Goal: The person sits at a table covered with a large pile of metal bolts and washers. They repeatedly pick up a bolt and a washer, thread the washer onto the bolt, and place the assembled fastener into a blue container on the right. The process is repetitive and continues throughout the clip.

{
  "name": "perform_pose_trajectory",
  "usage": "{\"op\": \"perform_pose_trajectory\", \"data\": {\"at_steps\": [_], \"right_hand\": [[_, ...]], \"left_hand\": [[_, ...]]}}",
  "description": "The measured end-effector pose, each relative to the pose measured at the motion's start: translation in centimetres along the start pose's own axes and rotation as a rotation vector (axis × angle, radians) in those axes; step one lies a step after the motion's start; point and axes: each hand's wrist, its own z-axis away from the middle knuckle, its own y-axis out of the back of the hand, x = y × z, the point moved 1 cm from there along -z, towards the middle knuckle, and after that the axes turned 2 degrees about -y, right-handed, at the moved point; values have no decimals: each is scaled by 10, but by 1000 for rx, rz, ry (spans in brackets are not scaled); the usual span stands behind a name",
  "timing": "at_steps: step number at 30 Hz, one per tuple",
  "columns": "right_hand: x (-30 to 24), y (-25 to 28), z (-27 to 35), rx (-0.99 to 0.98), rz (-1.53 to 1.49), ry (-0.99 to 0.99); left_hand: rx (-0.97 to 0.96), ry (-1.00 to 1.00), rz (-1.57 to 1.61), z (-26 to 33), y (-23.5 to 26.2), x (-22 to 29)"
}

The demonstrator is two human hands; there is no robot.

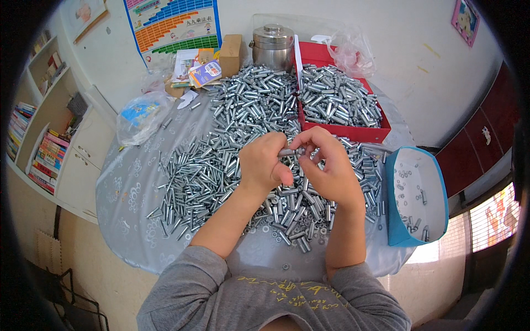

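My left hand (264,164) and my right hand (327,165) meet above the middle of a round table (124,193) covered in a grey patterned cloth. Between their fingertips they hold one small silver metal bolt sleeve (288,151), lying roughly level. Under and around both hands spreads a big heap of like silver metal sleeves (221,160). Small loose washers lie on the cloth near the table's front edge (285,267).
A red box (345,131) full of the metal parts stands at the back right. A blue box (411,193) with a few parts sits at the right edge. Behind are a steel pot (272,47), a cardboard box (231,54), plastic bags and booklets. Bookshelves stand at left.
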Motion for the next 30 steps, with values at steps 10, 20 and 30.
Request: {"op": "perform_pose_trajectory", "data": {"at_steps": [10,20,30], "right_hand": [[5,0,-3,197,-226,-128],[8,0,-2,54,92,-157],[25,-8,-4,37,-118,-180]], "left_hand": [[-29,22,21,-1,-2,-1],[-74,54,-14,2,-5,-7],[-98,28,-53,3,-9,-7]]}}
